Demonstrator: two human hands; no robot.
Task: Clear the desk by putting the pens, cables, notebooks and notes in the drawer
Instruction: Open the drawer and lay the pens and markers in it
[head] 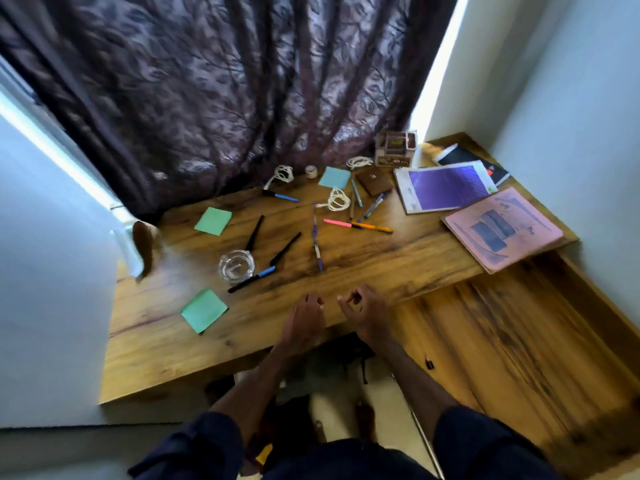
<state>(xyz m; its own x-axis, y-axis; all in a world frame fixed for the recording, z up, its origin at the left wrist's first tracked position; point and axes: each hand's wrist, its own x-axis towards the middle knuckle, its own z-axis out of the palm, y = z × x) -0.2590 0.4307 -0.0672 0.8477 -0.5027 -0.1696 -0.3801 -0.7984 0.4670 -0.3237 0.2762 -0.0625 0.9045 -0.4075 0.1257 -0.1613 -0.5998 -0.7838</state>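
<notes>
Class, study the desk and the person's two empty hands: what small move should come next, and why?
Probably the left hand should reach forward for the black-and-blue pen beside the glass ashtray. Both hands, the right hand too, hover empty at the desk's near edge, nothing is cleared yet, and that pen lies among the closest items.

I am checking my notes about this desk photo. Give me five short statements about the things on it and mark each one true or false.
1. Both hands, left hand and right hand, hold nothing. True.
2. The glass ashtray sits on the pink notebook. False: it stands on the bare desk, far left of the notebook.
3. The pink pen meets the orange pen end to end. True.
4. All sticky notes are green. False: one note by the curtain is blue.
5. The purple notebook lies on the floor. False: it is on the desk.
</notes>
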